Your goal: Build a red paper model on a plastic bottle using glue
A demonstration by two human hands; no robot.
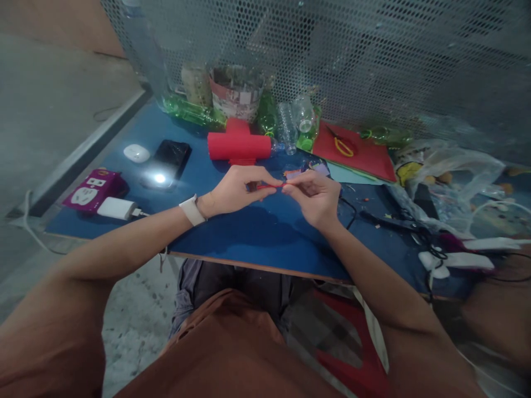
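Note:
Both hands meet over the blue table [257, 232], fingertips nearly touching. My left hand [237, 188], with a light band on its wrist, pinches a thin red strip [269, 186] between thumb and forefinger. The strip's other end is pinched by my right hand [316, 196]; its material is too small to make out. Just beyond the hands lies a red paper-wrapped cylinder [239, 146] with a clear bottle neck showing at its right end. Red flaps stick out behind and in front of it.
At left are a phone [170, 160] with its light on, a white case [136, 153] and a charger [116, 208]. Plastic bottles [286, 124] and a basket [235, 97] line the mesh panel. Yellow-handled scissors [343, 146] rest on red sheets [369, 157]. A plastic bag [452, 171] and cables sit right.

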